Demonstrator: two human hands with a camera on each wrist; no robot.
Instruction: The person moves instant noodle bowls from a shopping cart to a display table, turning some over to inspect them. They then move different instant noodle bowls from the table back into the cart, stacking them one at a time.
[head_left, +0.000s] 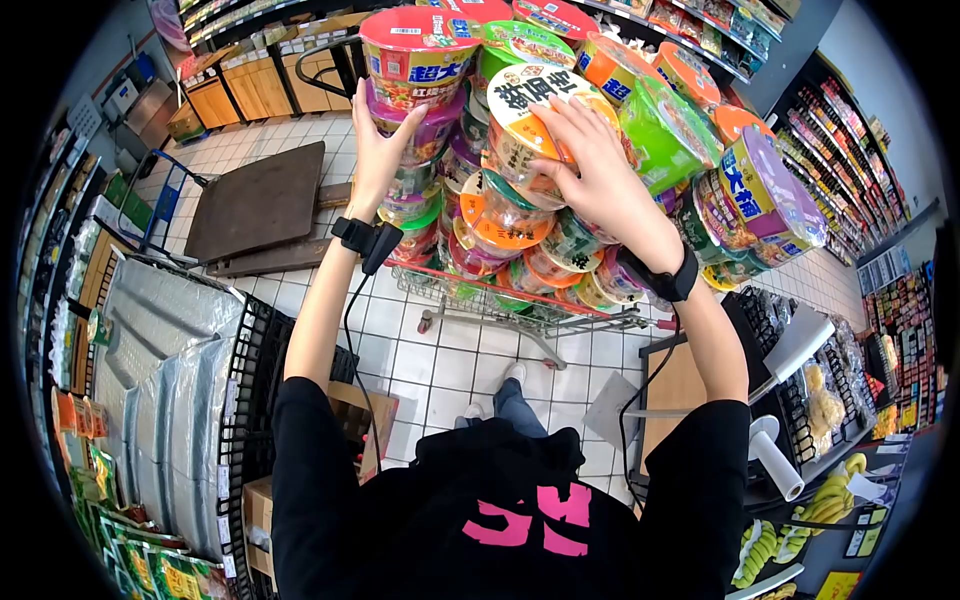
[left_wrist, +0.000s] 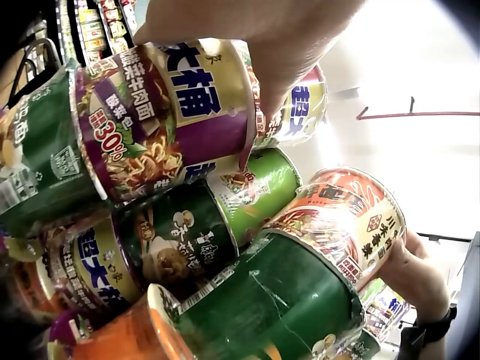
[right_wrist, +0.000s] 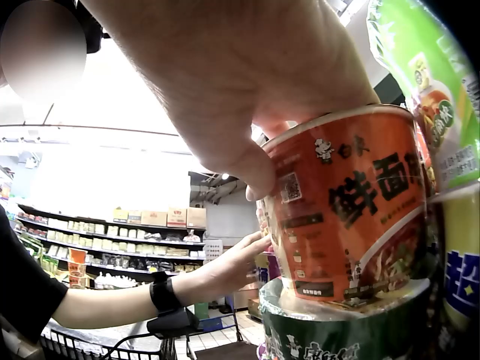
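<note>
Stacked tubs of instant noodles fill a shopping cart (head_left: 520, 312). On the front of the pile, my right hand (head_left: 600, 180) grips an orange-and-white noodle tub (head_left: 515, 120), fingers over its pale lid and thumb at its side. That tub sits right above a dark green tub (right_wrist: 337, 330) in the right wrist view. My left hand (head_left: 376, 155) lies along the pile's left side, thumb and fingers extended against a purple noodle tub (head_left: 432, 128). Above that tub stands a red-lidded tub (head_left: 410, 75). Green tubs (head_left: 665, 135) lean on the pile's right.
A flat dark cart (head_left: 255, 205) stands at left, beyond a display covered in grey wrap (head_left: 170, 390). To the right are a counter (head_left: 680, 400), a white roll (head_left: 775, 460) and bananas (head_left: 830, 500). Stocked shelves (head_left: 840, 150) line the aisle; tiled floor (head_left: 420, 370) lies below.
</note>
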